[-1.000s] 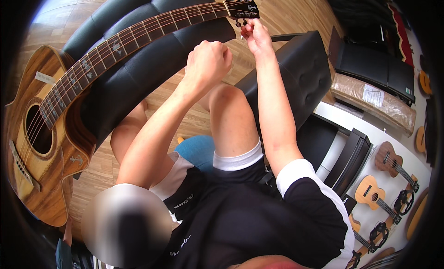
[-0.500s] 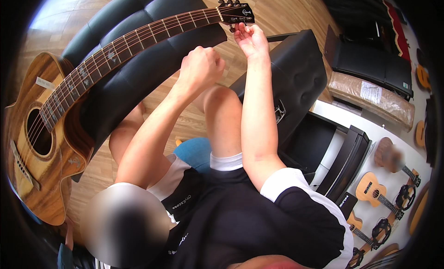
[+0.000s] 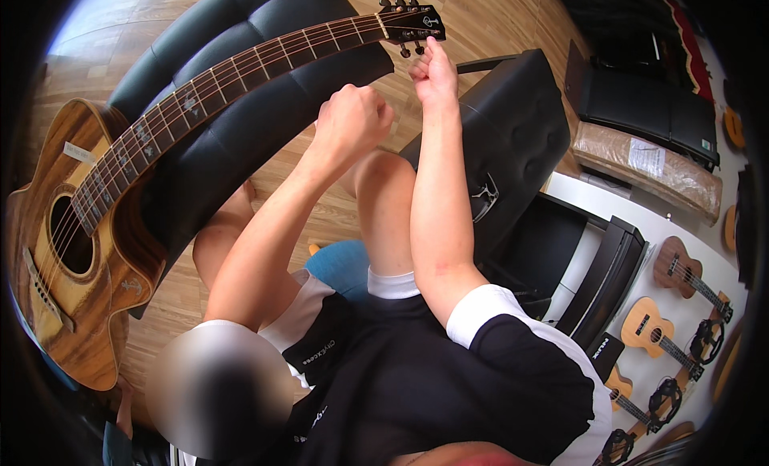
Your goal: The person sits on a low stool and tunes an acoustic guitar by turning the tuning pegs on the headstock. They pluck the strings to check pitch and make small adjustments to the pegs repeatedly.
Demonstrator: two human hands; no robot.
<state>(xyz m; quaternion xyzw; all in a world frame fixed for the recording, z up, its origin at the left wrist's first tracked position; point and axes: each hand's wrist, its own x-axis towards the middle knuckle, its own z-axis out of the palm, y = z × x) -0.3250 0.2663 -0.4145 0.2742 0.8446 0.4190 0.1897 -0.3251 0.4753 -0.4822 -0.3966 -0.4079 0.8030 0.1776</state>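
Observation:
An acoustic guitar (image 3: pixel 132 274) with figured brown wood lies at the left, its neck stretching over a black padded bench (image 3: pixel 200 17) to the dark headstock (image 3: pixel 408 17). My right hand (image 3: pixel 435 77) is raised at the headstock, fingers curled and pinched at one of its lower tuning pegs. Below the neck, my left hand (image 3: pixel 352 117) is loosely fisted, not touching the guitar; whatever it holds, if anything, is hidden.
A second black tufted seat (image 3: pixel 521 113) stands right of my arms, with a black keyboard-like case (image 3: pixel 597 274) beside it. A plastic-wrapped package (image 3: pixel 673 185) and several wall-hung ukuleles (image 3: pixel 649 322) are at the right. Another person's limb (image 3: pixel 124 406) shows at lower left, beside a blurred round patch.
Compared with a second ago, my left hand has dropped slightly and shifted left. My right forearm has swung leftward, while those fingers stay at the headstock and have changed their curl.

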